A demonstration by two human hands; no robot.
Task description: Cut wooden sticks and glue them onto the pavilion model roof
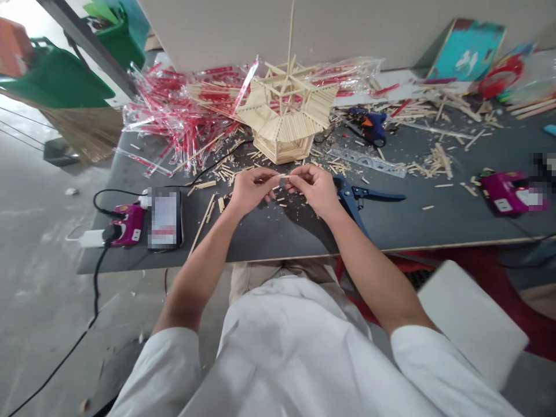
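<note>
My left hand (pixel 251 188) and my right hand (pixel 313 186) meet over the dark table (pixel 278 231), fingertips pinched together on a short thin wooden stick (pixel 282 176). Just beyond them stands a hexagonal pavilion model (pixel 284 119) built of wooden sticks, with a long stick rising from its top. Cut stick pieces and chips (pixel 223 171) lie scattered around my hands. Blue cutting pliers (pixel 362 197) rest right beside my right wrist.
Red-and-clear plastic wrappers (pixel 174 116) pile at the back left. A blue glue gun (pixel 369 124), a metal ruler (pixel 369 161), a phone (pixel 164 219), pink chargers (pixel 128 225) and a pink device (pixel 506 192) lie on the table. A white stool (pixel 471 321) stands at my right.
</note>
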